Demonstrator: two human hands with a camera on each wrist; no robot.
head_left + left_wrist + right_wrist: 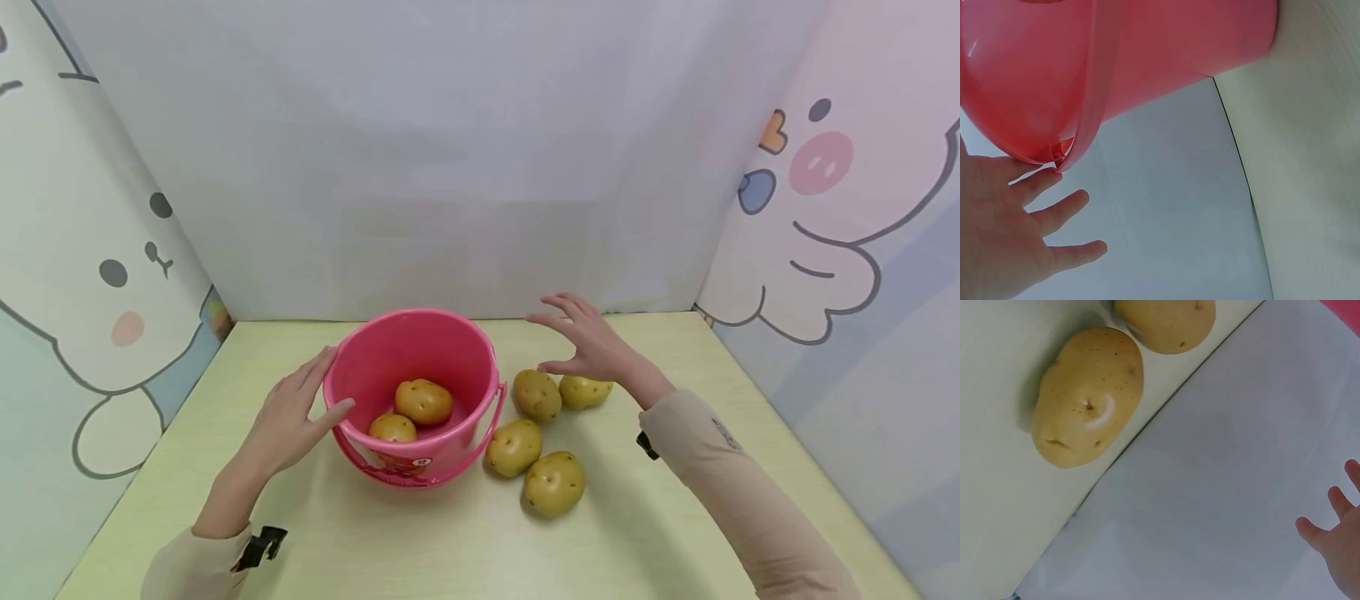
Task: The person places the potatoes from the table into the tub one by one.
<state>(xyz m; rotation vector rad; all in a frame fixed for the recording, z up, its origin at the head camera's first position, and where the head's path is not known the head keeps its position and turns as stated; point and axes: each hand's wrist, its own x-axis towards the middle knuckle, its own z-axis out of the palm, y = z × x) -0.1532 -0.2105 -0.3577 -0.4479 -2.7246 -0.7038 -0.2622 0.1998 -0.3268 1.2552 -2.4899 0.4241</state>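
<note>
A pink bucket [457, 446] stands on the table with its handle hanging down at the front. Inside it lie two potatoes, one farther back [424, 402] and one nearer the front [392, 428]. My left hand [288, 417] touches the bucket's left rim with fingers extended; the left wrist view shows its fingertips [1054, 177] right at the handle joint. Spread and holding nothing, my right hand [588, 342] hovers above the potatoes right of the bucket. Below it are a potato [537, 394] and another potato [585, 392], partly hidden by the hand.
Two more potatoes, one beside the bucket [513, 447] and one nearer the front [554, 484], lie on the pale wooden table [420, 550]. A white back wall [465, 167] and cartoon-printed side panels [840, 208] enclose the table.
</note>
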